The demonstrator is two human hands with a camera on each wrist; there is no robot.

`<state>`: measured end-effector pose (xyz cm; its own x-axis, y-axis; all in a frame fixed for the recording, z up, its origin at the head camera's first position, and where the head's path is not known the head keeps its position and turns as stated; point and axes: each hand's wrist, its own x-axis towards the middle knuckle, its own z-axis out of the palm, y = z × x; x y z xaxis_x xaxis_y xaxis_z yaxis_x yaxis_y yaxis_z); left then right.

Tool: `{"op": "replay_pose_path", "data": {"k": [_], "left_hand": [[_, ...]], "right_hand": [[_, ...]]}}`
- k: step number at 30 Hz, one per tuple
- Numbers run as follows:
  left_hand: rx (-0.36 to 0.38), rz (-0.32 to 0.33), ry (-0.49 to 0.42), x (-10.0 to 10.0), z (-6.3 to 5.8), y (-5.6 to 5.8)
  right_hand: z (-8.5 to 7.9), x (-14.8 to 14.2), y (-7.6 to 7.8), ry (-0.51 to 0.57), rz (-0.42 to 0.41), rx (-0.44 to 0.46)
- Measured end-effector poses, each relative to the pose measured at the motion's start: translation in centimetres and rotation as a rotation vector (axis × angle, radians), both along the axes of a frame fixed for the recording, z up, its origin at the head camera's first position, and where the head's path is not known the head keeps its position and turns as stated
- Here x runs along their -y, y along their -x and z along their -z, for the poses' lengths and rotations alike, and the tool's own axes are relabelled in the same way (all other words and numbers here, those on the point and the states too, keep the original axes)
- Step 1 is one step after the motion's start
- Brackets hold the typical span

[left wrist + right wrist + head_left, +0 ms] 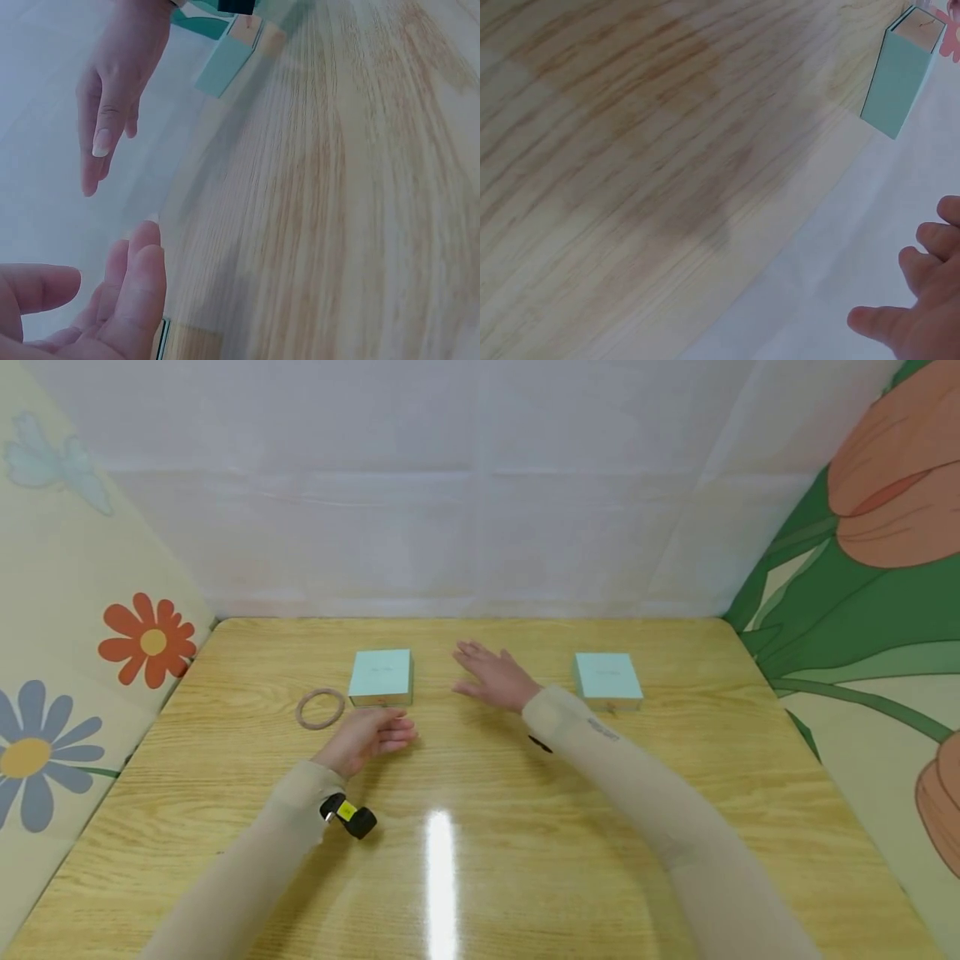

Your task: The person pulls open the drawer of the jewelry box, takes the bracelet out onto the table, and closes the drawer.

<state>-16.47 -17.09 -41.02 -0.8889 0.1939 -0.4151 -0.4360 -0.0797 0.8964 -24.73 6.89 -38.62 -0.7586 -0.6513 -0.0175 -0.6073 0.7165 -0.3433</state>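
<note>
Two pale mint-green square boxes with light-coloured sides rest on the table, a left box (pixel 381 673) and a right box (pixel 607 678). Beside the left box lies a thin pinkish-brown ring (pixel 299 710). My left hand (pixel 366 741) hovers just in front of the left box, palm turned inward and fingers loosely extended, holding nothing. Between the boxes, my right hand (pixel 497 680) is raised with its fingers spread, also holding nothing. The left wrist view catches both the left hand (pixel 124 300) and the right hand (pixel 120 90), apart from each other.
The wooden table (pixel 480 860) ends at a white cloth backdrop (pixel 480 527). Floral panels stand along the left (pixel 45 610) and right (pixel 885 627) sides. A black strap with a yellow patch (pixel 347 814) is on the left wrist.
</note>
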Motion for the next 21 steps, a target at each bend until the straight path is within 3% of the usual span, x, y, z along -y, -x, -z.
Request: {"op": "replay_pose_path", "data": {"k": [7, 21], "left_hand": [[0.015, -0.017, -0.016, -0.7, 0.1, -0.1], [0.024, 0.016, -0.035, -1.4, 0.3, -0.1]], "right_hand": [[0.3, -1.0, -0.1, -0.015, 0.014, -0.015], [0.2, -2.8, -0.7, 0.005, 0.048, 0.018]]}}
